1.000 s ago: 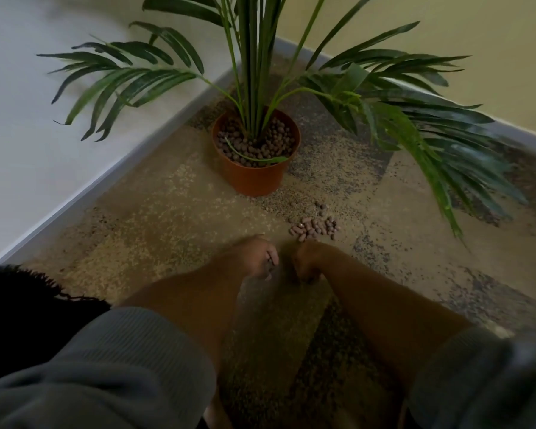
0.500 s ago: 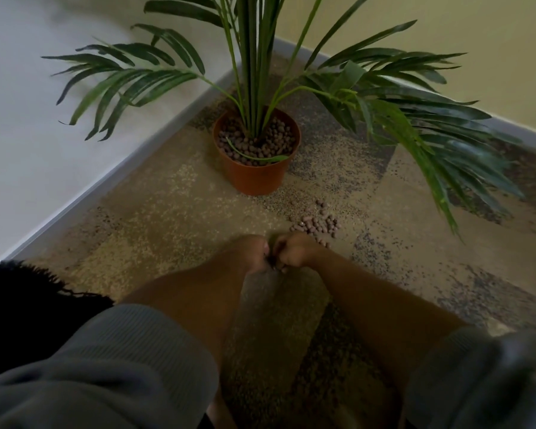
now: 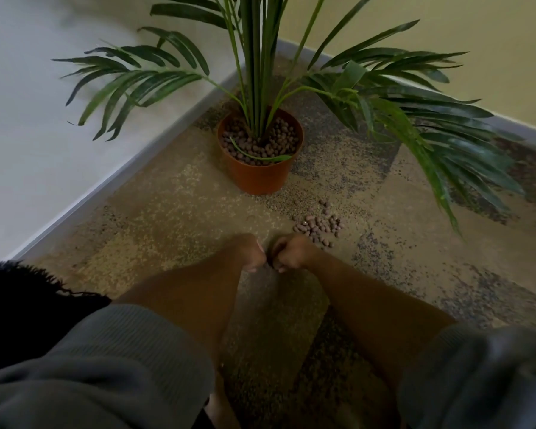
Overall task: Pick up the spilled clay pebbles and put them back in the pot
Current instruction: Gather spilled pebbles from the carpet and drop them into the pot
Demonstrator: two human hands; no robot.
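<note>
Sleeves: grey ribbed sleeves [image 3: 112, 360] pushed up both forearms, filling the bottom corners of the head view; bare forearms reach forward over the floor.
Dark fabric: a black fringed edge [image 3: 28, 292] lies at the lower left, beside the left sleeve.
Left hand: left hand [image 3: 250, 252] held low over the carpet, fingers curled under into a fist, knuckles turned toward the other hand. Whether anything is inside the fist cannot be told.
Right hand: right hand [image 3: 287, 253] just beside the left, nearly touching it, fingers likewise curled in. A dark gap sits between the two fists; contents, if any, cannot be made out.
Floor: mottled tan and dark carpet [image 3: 167, 218], patchy pattern, running into a room corner.
Spilled clay pebbles: spilled clay pebbles [image 3: 319, 226] lie in a loose brown cluster on the carpet, just beyond and to the right of the right hand, with a few strays trailing up toward the pot. Not touched by either hand.
Pot: terracotta-coloured pot [image 3: 260, 178] stands upright beyond the spill, near the corner; its top is filled with the same brown pebbles, a fallen green leaf lying across them.
Plant: palm plant [image 3: 260, 72] rises from the pot, fronds spreading left and right; the right fronds hang over the carpet past the spill.
Walls: pale wall [image 3: 44, 119] at left, yellowish wall [image 3: 477, 32] at right, grey skirting along both.
</note>
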